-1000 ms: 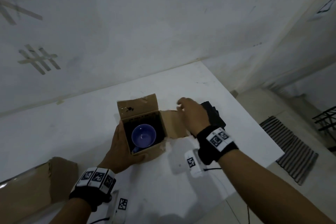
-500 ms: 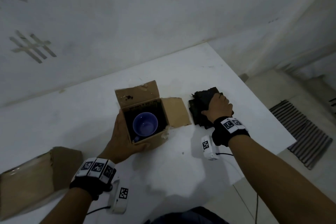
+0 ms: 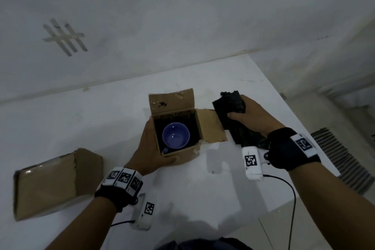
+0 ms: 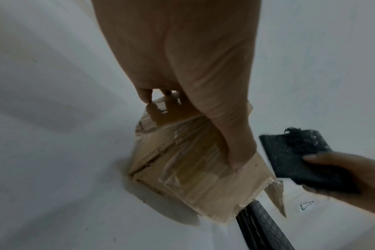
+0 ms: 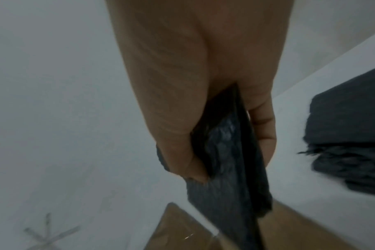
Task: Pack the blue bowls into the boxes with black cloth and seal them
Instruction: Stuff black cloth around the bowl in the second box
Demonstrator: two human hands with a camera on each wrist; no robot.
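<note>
An open cardboard box (image 3: 199, 128) stands in the middle of the white table (image 3: 101, 119), lined with dark cloth, with a blue bowl (image 3: 176, 135) upright inside. My left hand (image 3: 157, 147) grips the box's left wall and front; its thumb lies across the taped front (image 4: 193, 160). To the right of the box, my right hand (image 3: 239, 108) grips a folded black cloth (image 3: 228, 103) between thumb and fingers, lifted above the stack of black cloths (image 3: 247, 137). In the right wrist view the held cloth (image 5: 231, 152) hangs over a box flap (image 5: 182, 231).
A closed, taped cardboard box (image 3: 50, 182) lies at the table's near left. The table's right edge is close beyond the cloth stack (image 5: 349, 143), with a striped floor mat (image 3: 345, 158) below. A white wall runs along the table's far side.
My right hand went from over the box flap to the cloth stack, took hold of a folded black cloth and lifted it. My left hand has stayed on the box.
</note>
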